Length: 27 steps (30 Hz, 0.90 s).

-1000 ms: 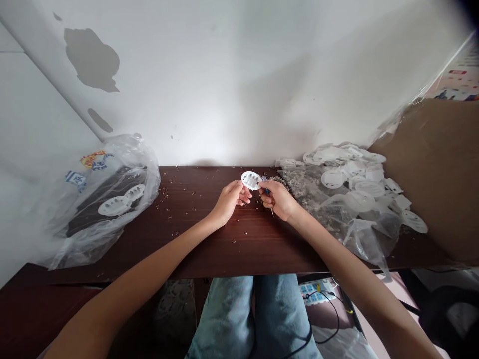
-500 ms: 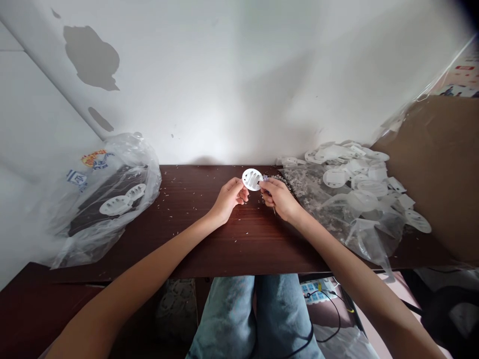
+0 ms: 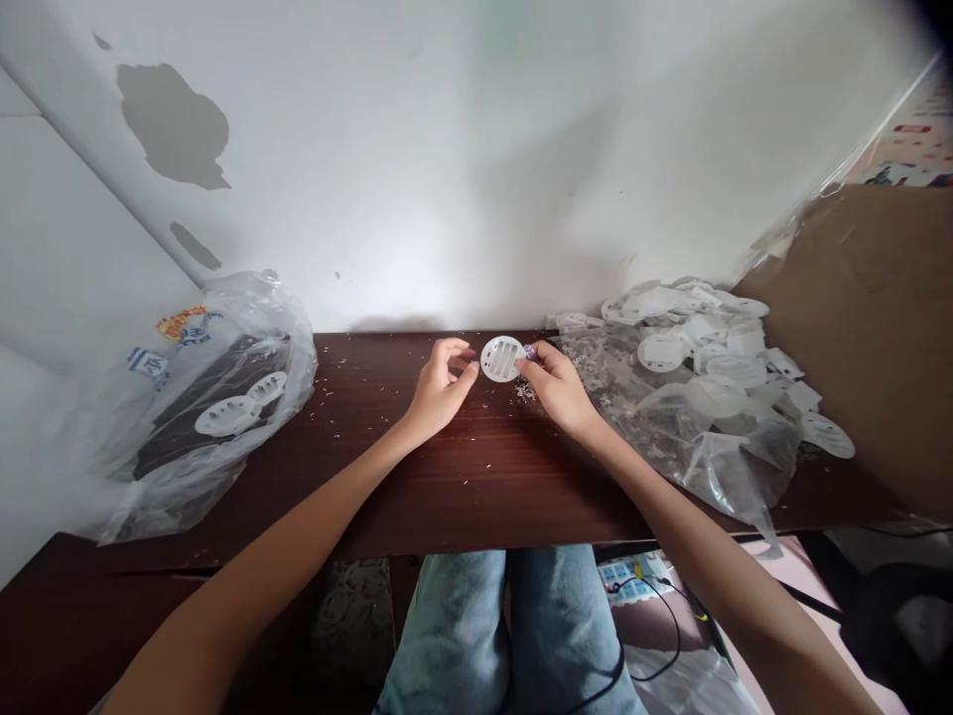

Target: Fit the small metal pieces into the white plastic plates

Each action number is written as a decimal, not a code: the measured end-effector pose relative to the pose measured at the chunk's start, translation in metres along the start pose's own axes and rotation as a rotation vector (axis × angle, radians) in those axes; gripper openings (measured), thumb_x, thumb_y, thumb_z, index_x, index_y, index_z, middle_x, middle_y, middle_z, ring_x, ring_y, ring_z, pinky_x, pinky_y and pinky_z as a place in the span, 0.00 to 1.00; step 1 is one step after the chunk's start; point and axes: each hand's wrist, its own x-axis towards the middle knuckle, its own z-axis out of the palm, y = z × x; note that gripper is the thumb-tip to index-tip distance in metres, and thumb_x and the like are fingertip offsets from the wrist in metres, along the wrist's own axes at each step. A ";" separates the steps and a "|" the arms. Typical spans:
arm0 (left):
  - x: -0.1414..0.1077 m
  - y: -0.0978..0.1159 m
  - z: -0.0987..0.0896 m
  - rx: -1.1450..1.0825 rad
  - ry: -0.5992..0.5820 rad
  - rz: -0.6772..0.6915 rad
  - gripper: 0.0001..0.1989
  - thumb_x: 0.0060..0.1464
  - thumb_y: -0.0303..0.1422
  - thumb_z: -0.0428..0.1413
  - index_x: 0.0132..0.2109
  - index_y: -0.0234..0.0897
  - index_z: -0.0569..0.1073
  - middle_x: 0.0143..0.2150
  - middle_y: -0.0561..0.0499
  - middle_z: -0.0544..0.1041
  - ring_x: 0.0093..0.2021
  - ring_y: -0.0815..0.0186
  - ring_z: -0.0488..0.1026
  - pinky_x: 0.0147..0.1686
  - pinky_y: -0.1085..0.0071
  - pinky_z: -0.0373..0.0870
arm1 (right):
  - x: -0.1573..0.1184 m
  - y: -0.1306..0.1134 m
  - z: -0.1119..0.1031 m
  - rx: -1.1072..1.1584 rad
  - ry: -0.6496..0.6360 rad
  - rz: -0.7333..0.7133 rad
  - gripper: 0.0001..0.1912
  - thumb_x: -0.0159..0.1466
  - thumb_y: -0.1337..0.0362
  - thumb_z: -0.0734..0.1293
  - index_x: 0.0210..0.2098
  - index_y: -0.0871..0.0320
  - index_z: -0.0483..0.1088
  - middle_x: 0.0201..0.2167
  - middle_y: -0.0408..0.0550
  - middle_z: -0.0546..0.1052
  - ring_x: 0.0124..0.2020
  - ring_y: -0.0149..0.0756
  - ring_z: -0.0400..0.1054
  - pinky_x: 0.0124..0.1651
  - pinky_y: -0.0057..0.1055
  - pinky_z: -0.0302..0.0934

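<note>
Nearest the camera, the seated person's jeans (image 3: 439, 636) show below the table edge, with a power strip (image 3: 629, 579) and black cable beyond them under the dark wood table (image 3: 476, 487). The left hand (image 3: 441, 382) has its fingers loosely curled, holding nothing, just beside the white plastic disc (image 3: 501, 358). The right hand (image 3: 558, 382) pinches the disc's right edge between thumb and fingers, together with a small purple-handled tool (image 3: 529, 352). The disc is slotted and sits at the centre, just above the table; contact cannot be confirmed. This grip appears to keep its slotted face exposed. Pale shavings (image 3: 524, 393) are scattered below it. A clear plastic bag (image 3: 617, 372) with a heap of similar discs (image 3: 700, 338) lies to the right, and another bag (image 3: 245, 338) with a few discs lies to the left, both within arm's reach. A cardboard sheet (image 3: 856, 338) and a stained white wall (image 3: 462, 159) close the far side.
</note>
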 end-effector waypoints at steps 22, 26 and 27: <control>-0.023 0.040 -0.095 0.812 -0.091 0.135 0.38 0.60 0.49 0.64 0.72 0.38 0.65 0.69 0.38 0.73 0.69 0.44 0.69 0.71 0.48 0.63 | 0.003 0.013 0.003 -0.045 0.061 0.010 0.18 0.68 0.47 0.65 0.44 0.55 0.73 0.43 0.49 0.78 0.42 0.41 0.70 0.49 0.38 0.63; -0.028 0.048 -0.173 0.997 0.027 -0.242 0.39 0.63 0.53 0.57 0.72 0.34 0.62 0.69 0.34 0.72 0.68 0.40 0.70 0.66 0.48 0.67 | 0.001 0.013 0.010 -0.159 0.049 -0.101 0.14 0.67 0.52 0.65 0.44 0.56 0.71 0.44 0.54 0.77 0.46 0.46 0.72 0.54 0.45 0.66; -0.028 0.048 -0.192 1.017 -0.011 -0.342 0.38 0.63 0.54 0.55 0.71 0.35 0.62 0.70 0.35 0.71 0.67 0.40 0.71 0.65 0.48 0.67 | 0.000 0.013 0.011 -0.189 0.052 -0.131 0.15 0.67 0.53 0.65 0.46 0.56 0.70 0.46 0.55 0.77 0.47 0.47 0.72 0.54 0.46 0.66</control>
